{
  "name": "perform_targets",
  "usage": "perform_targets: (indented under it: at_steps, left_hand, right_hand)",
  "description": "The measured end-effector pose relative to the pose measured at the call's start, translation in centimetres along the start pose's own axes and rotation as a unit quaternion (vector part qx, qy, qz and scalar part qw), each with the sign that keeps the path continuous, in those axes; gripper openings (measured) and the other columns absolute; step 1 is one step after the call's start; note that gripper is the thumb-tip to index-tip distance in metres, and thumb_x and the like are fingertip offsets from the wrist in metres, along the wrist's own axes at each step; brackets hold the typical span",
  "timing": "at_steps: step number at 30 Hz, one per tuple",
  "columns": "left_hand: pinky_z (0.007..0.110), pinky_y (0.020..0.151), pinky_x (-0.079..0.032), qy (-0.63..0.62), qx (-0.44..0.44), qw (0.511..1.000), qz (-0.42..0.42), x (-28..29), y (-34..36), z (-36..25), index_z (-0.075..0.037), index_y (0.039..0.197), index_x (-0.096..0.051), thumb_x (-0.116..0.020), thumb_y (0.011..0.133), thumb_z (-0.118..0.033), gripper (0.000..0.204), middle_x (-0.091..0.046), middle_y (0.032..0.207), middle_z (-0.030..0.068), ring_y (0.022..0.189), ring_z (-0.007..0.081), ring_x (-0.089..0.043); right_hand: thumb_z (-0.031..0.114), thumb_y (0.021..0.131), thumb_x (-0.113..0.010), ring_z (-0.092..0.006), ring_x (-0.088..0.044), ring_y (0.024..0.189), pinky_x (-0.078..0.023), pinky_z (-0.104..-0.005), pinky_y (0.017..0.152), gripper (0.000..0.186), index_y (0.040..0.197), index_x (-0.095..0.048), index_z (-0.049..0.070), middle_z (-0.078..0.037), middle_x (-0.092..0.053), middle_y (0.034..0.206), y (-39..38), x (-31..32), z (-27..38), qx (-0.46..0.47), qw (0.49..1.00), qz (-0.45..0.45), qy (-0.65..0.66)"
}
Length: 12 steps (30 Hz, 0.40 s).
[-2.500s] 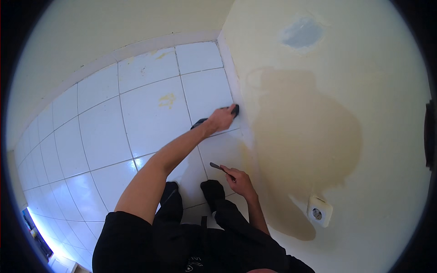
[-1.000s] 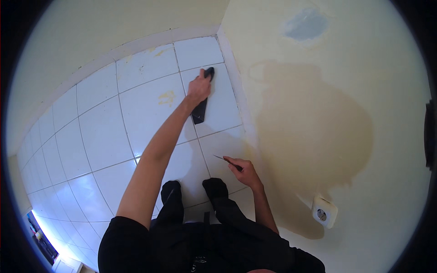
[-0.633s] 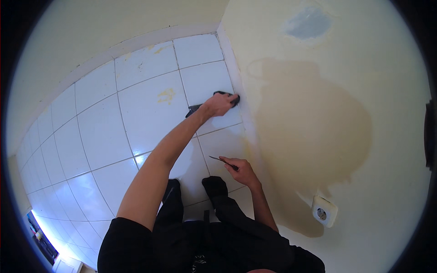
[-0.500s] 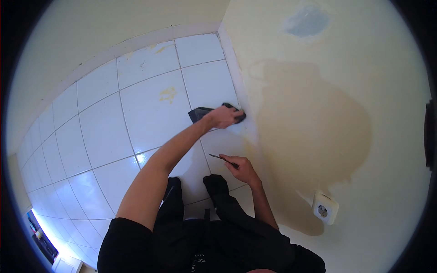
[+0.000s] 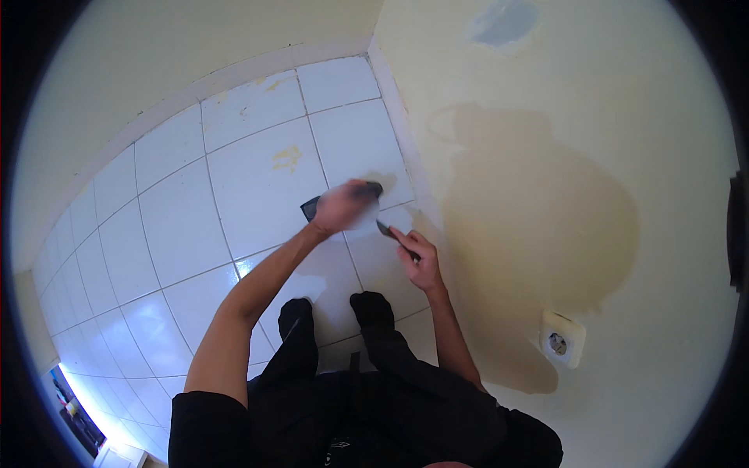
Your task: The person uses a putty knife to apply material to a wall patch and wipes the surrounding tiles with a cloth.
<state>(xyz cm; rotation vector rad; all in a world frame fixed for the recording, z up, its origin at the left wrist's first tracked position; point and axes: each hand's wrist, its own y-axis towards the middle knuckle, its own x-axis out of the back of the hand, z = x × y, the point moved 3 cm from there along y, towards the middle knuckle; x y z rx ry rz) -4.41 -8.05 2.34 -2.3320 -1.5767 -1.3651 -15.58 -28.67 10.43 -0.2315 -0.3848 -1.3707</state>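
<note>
My left hand (image 5: 343, 209), smeared by motion, is closed on a black cloth-like piece (image 5: 310, 209) just above the white tiled floor. The piece sticks out on both sides of my hand, but I cannot make out exactly what it is. Close by on the right, my right hand (image 5: 421, 261) grips a scraper-like tool (image 5: 385, 228) with a dark handle and a short flat blade. Its blade points up and left toward my left hand. On the tiles beyond lie yellowish smears (image 5: 286, 158).
A cream wall (image 5: 499, 74) rises on the right, with a grey patch (image 5: 503, 22) high up and a white socket (image 5: 562, 338) lower down. Pale skirting (image 5: 390, 109) meets the floor at the corner. My feet in black socks (image 5: 373, 310) stand below my hands.
My left hand has moved left, away from the skirting, with the black piece still in it. My right hand has risen, bringing the blade close to the left hand.
</note>
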Motion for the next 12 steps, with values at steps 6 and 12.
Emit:
perform_targets:
  at_steps: [6, 12]
  left_hand:
    - [0.039, 0.078, -0.062, 0.038, 0.037, 0.993, 0.104, 0.9, -0.3, 2.3, -0.018, 0.116, -0.073, -0.072, 0.073, -0.007, 0.045, -0.059, 0.127, 0.0078, 0.107, 0.0282, -0.066]
    - [0.04, 0.082, -0.061, 0.071, 0.051, 0.989, 0.121, 0.2, -0.8, 2.0, -0.018, 0.115, -0.074, -0.075, 0.072, -0.012, 0.043, -0.057, 0.131, 0.0069, 0.117, 0.0267, -0.061]
  right_hand:
    - [0.002, 0.09, -0.061, -0.0294, -0.061, 0.069, -0.051, -0.0396, 0.062, 0.055, 0.144, -0.055, 0.013, -0.013, -0.054, 0.09, 1.7, -0.9, -3.8, -0.049, 0.941, -0.017, -0.334]
    - [0.005, 0.089, -0.063, -0.0352, -0.064, 0.075, -0.054, -0.0459, 0.067, 0.059, 0.147, -0.051, 0.012, -0.017, -0.056, 0.099, 2.3, -0.3, -8.1, -0.067, 0.902, -0.044, -0.425]
